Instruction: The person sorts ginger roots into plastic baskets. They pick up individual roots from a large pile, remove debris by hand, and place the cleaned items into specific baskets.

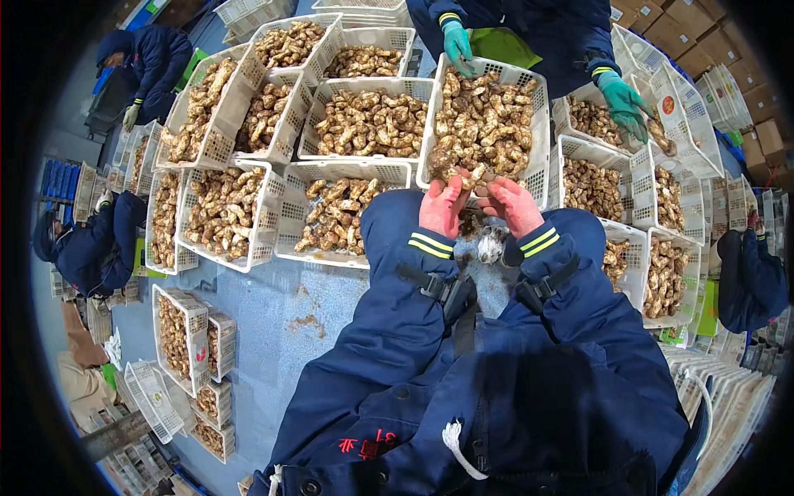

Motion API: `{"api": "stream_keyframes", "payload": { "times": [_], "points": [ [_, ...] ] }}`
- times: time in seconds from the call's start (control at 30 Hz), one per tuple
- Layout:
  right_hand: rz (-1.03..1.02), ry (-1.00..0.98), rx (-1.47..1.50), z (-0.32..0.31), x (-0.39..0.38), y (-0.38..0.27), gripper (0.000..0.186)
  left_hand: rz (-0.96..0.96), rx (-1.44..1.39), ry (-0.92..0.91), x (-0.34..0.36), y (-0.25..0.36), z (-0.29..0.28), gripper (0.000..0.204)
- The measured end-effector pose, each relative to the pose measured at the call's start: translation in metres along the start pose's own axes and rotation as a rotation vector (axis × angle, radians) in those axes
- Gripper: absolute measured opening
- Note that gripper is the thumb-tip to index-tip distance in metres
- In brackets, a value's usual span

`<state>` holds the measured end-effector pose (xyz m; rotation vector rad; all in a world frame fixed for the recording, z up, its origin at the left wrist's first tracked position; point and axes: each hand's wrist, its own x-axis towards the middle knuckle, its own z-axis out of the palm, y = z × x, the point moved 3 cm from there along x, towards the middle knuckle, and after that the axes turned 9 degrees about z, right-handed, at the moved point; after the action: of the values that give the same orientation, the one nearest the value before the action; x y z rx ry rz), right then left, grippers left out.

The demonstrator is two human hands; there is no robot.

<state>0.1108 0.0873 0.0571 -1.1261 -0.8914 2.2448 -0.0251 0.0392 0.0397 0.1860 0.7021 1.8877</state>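
Just over the near edge of a white perforated crate (539, 132), a pale, brown-flecked mushroom (474, 175) is held between my two hands. My left hand (443, 207), in a pinkish glove, closes its fingertips on the mushroom. From the other side my right hand (514, 207), gloved alike, pinches at its lower end; the exact contact there is small and partly hidden. Heaped mushrooms (484, 116) fill the crate in front of me. Something whitish and grey (491, 245) sits below my right hand, too unclear to name.
Across from me, a co-worker's green-gloved hands (457, 45) reach over the crates. More mushroom-filled crates (370, 124) stand left and right. Stacked crates (178, 347) rest on the blue floor (273, 331) at left. Other people (99, 240) crouch at the sides. Cardboard boxes (695, 33) are at far right.
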Motion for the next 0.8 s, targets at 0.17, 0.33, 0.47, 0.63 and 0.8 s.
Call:
{"api": "stream_keyframes", "payload": {
  "times": [0.17,0.33,0.47,0.63,0.8],
  "points": [
    [-0.036,0.072,-0.04,-0.011,0.004,-0.008,0.032,0.092,0.476,-0.02,0.0,0.013,0.005,0.025],
    [-0.135,-0.015,-0.02,0.005,0.003,-0.027,0.042,-0.055,0.461,-0.104,-0.005,0.009,0.004,0.017],
    [-0.063,-0.135,-0.107,0.03,0.007,-0.046,0.044,-0.438,-0.123,-0.25,-0.022,0.003,0.029,0.02],
    [-0.138,0.066,-0.533,0.043,-0.005,-0.057,0.034,-0.522,-0.004,-0.311,-0.016,0.003,0.022,0.024],
    [-0.398,0.084,-0.623,0.037,0.001,-0.058,0.034,-0.441,0.2,-0.228,-0.013,0.0,0.018,0.03]
  ]
}}
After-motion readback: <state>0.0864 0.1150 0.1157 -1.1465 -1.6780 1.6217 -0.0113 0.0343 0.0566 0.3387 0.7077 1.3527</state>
